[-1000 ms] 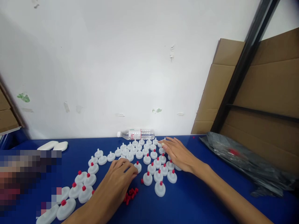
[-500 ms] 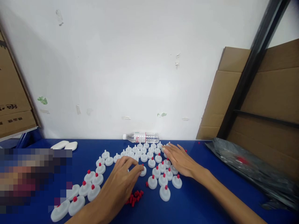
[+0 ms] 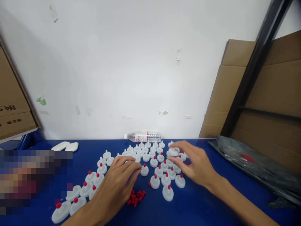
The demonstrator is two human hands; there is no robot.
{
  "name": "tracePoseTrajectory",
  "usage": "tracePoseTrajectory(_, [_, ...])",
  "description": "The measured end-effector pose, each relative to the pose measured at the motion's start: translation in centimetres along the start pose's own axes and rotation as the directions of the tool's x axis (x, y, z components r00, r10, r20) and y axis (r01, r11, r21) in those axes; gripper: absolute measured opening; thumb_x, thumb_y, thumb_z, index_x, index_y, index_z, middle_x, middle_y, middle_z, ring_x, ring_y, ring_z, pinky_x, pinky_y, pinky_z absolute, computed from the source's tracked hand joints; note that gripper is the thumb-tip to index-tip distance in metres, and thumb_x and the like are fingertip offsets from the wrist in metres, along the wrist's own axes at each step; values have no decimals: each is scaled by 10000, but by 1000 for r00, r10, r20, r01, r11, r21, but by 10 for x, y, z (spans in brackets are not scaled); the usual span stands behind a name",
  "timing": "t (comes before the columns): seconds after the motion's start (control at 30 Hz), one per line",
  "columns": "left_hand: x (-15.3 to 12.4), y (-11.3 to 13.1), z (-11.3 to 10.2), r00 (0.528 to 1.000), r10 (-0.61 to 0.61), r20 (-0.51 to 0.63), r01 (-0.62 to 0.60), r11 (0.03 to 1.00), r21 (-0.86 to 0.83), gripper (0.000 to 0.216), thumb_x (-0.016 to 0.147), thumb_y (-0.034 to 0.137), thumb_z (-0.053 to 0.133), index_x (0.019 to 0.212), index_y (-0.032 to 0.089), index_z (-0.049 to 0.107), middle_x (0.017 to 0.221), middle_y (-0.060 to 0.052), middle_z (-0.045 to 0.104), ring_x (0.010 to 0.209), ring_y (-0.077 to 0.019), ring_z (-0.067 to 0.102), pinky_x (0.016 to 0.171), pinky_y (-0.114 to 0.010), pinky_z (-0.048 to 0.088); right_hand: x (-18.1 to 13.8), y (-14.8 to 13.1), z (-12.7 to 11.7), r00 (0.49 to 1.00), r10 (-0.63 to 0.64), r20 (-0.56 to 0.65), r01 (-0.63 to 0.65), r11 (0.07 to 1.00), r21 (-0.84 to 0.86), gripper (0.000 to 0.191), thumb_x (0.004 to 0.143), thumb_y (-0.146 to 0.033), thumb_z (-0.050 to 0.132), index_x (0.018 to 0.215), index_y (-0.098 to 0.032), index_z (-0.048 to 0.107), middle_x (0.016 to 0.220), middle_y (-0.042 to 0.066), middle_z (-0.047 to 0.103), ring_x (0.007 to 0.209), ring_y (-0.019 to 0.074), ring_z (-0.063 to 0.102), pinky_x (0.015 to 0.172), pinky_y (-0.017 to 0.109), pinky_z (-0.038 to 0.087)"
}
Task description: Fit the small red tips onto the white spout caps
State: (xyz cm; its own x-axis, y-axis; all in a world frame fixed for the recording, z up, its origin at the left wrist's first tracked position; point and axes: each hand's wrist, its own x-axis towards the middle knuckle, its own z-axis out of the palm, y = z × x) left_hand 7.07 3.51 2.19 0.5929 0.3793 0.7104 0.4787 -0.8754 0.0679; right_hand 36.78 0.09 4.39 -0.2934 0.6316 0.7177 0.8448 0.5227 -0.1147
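Note:
Several white round lids with short nozzles stand on the blue table; many have small red caps. My left hand (image 3: 123,177) is closed, thumb and fingertips together beside a red-capped white lid (image 3: 144,170); whatever is between the tips is too small to tell. A loose pile of red caps (image 3: 135,198) lies just right of and below that hand. My right hand (image 3: 197,164) grips a tilted white lid (image 3: 173,152) between thumb and fingers, above the right-hand group of lids. Uncapped lids (image 3: 145,157) stand in the middle, toward the back.
A clear plastic bottle (image 3: 148,137) lies along the wall. Two white oval pieces (image 3: 71,146) rest at the back left, near a blurred-out patch. Dark plastic bags (image 3: 256,169) lie on the right, and cardboard (image 3: 218,94) leans behind them.
My right hand has drawn back from lying over the lids and now pinches a white lid. My left fingertips have come slightly away from the red-capped lid.

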Motion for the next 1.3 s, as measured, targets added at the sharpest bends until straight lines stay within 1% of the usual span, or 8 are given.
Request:
tracePoseTrajectory(0.07, [1, 2, -1, 1000, 18, -16, -18, 1000, -12, 149, 1033, 124, 514, 1094, 238, 587, 983, -5, 715, 1034, -202, 632, 907, -368, 456, -3, -11, 3, 997, -80, 19, 80, 997, 1, 235, 1040, -380, 564, 1164, -203, 657, 1084, 102, 734, 926, 224, 737, 706, 310, 584])
tracePoseTrajectory(0.13, [2, 6, -3, 999, 36, -40, -38, 999, -30, 143, 1026, 113, 525, 1078, 230, 590, 966, -1, 720, 1023, -188, 637, 909, -352, 457, -6, -20, 8, 986, -154, 59, 154, 988, 11, 188, 1063, -315, 521, 1166, -211, 640, 1095, 95, 723, 921, 207, 735, 666, 283, 573])
tracePoseTrajectory(0.23, [3, 10, -6, 995, 66, -73, -70, 996, -53, 164, 1018, 84, 525, 1088, 214, 598, 977, -13, 733, 1028, -171, 644, 912, -333, 451, -7, -28, 14, 969, -230, 92, 226, 973, 47, 161, 1073, -299, 508, 1180, -215, 593, 1098, 84, 721, 983, 206, 728, 746, 298, 597])
tracePoseTrajectory(0.4, [0, 15, -10, 983, 126, -131, -136, 988, -78, 220, 996, 47, 557, 1148, 198, 609, 1027, -15, 772, 1114, -162, 658, 970, -332, 444, -10, -37, 15, 962, -262, 76, 254, 961, 107, 236, 1070, -298, 529, 1286, -219, 481, 1241, 106, 694, 1113, 198, 698, 857, 316, 606])
tracePoseTrajectory(0.6, [-7, 18, -9, 968, 223, -118, -231, 971, -65, 245, 995, 29, 528, 1135, 199, 635, 1128, -14, 791, 1228, -147, 655, 1086, -309, 398, -14, -49, 14, 950, -309, 51, 289, 928, 235, 265, 1043, -260, 592, 1285, -208, 497, 1225, 87, 731, 1093, 188, 708, 933, 319, 588])
tracePoseTrajectory(0.73, [-12, 16, -4, 959, 272, -75, -279, 954, -111, 277, 981, -9, 512, 1118, 200, 633, 1143, -11, 788, 1196, -122, 669, 1079, -275, 394, -15, -56, 14, 938, -345, 34, 327, 913, 244, 207, 1063, -267, 556, 1254, -197, 522, 1204, 90, 747, 1105, 183, 716, 954, 301, 573])
tracePoseTrajectory(1.03, [-3, -5, -10, 989, 147, -28, -147, 989, -19, 242, 1014, 40, 522, 1149, 207, 634, 995, 1, 727, 1056, -184, 566, 918, -322, 401, -14, -52, 14, 965, -255, 51, 242, 952, 186, 207, 1044, -268, 591, 1235, -204, 543, 1156, 64, 747, 943, 200, 711, 819, 355, 540])
tracePoseTrajectory(1.3, [-5, -30, -6, 993, 45, 112, -57, 993, 106, 256, 1007, 37, 465, 1119, 216, 609, 1004, -33, 683, 1067, -255, 506, 874, -401, 398, -13, -47, 16, 982, -183, 48, 171, 967, 187, 223, 1015, -239, 637, 1218, -222, 547, 1112, 23, 741, 926, 201, 673, 825, 362, 484])
